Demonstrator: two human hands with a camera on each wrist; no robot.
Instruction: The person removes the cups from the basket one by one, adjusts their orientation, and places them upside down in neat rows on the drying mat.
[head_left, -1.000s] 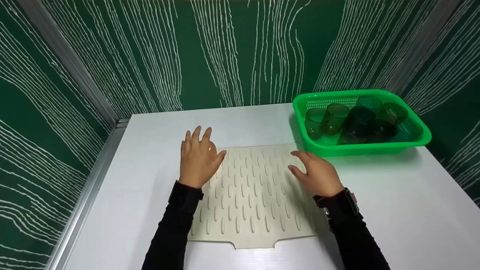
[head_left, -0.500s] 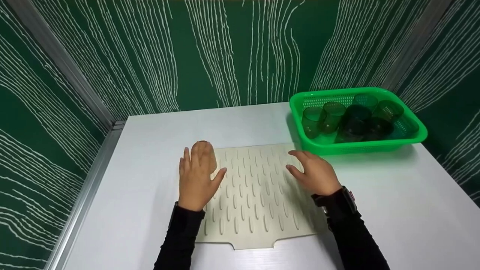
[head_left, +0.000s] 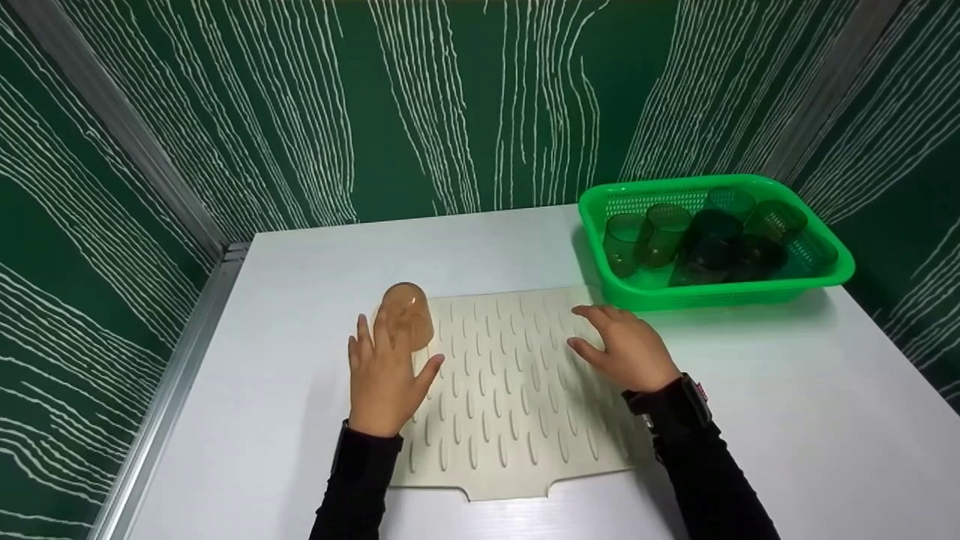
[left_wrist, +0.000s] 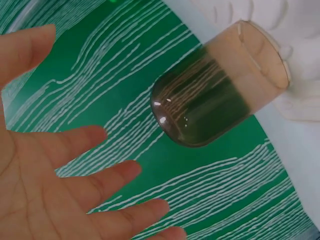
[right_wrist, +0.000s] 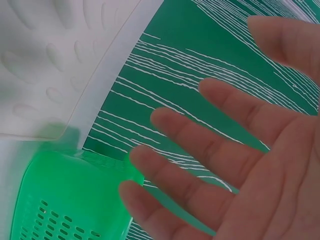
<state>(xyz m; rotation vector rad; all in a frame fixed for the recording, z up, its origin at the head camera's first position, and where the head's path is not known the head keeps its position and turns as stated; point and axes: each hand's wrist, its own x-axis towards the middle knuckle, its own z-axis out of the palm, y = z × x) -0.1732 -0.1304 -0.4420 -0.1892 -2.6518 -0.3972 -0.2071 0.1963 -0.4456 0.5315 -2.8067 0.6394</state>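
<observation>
A translucent amber cup [head_left: 409,307] stands upside down at the far left corner of a cream ridged drying mat [head_left: 510,390]. Its rounded base points up, and in the left wrist view the cup [left_wrist: 215,90] is apart from the fingers. My left hand [head_left: 384,386] is spread just in front of the cup and holds nothing. Over the mat's right side hovers my right hand [head_left: 634,349], fingers relaxed and thumb apart. The right wrist view shows the right palm [right_wrist: 270,175] bare, with the basket beyond its fingertips.
A green plastic basket [head_left: 720,296] at the back right holds several dark translucent cups [head_left: 667,232]. Beneath everything is a white table [head_left: 247,360], bordered by green walls with white wavy lines [head_left: 480,112].
My left hand has drawn back toward me from the cup, which now shows plainly on the mat's far left corner. My right hand has barely moved.
</observation>
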